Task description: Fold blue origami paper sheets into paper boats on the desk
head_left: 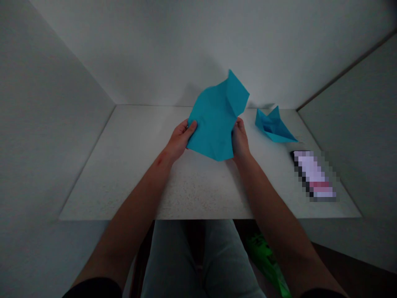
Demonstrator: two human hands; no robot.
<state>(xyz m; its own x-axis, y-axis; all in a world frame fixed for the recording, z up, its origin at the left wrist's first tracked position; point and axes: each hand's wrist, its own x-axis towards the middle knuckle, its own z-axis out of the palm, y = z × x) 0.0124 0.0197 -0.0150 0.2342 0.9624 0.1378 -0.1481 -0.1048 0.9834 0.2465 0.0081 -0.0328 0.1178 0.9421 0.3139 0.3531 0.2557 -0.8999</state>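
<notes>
A creased sheet of blue paper (212, 122) is held up above the white tabletop, its upper right corner bent along a fold. My left hand (181, 138) pinches its left edge, thumb on the near face and fingers behind. At the right edge, my right hand (241, 138) grips the sheet, with most of its fingers hidden behind the paper. To the right of that hand, a folded blue paper boat (275, 126) rests on the table, pointed at its ends.
A phone (314, 174), blurred out, lies on the right of the white table (124, 178). Walls enclose the table at the back and both sides. Below the front edge are my legs (176, 256) and a bright green bag-like item (266, 260).
</notes>
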